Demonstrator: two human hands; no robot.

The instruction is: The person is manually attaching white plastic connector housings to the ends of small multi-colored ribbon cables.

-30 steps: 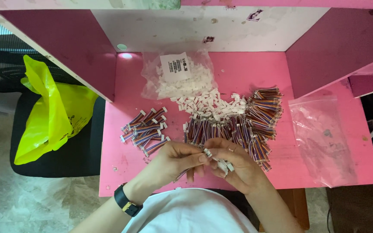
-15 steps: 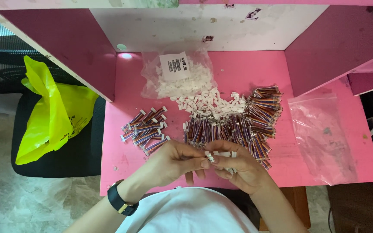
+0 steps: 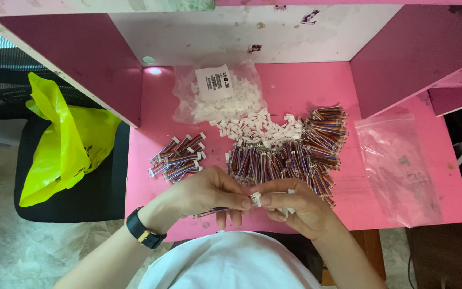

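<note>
We see yellow bag (image 3: 60,144) on black chair (image 3: 86,198) beside our pink desk (image 3: 306,91); empty clear bag (image 3: 407,166) at desk's right.

Left hand (image 3: 207,195) sits lower and nearer the table's front edge than a second ago, wrist turned so the watch (image 3: 144,232) shows its strap side. Multicoloured wire piece (image 3: 212,212) now trails left beneath its fingers. Right hand (image 3: 295,208) pinches one white connector (image 3: 255,199) at the meeting fingertips; previously several showed.
</note>
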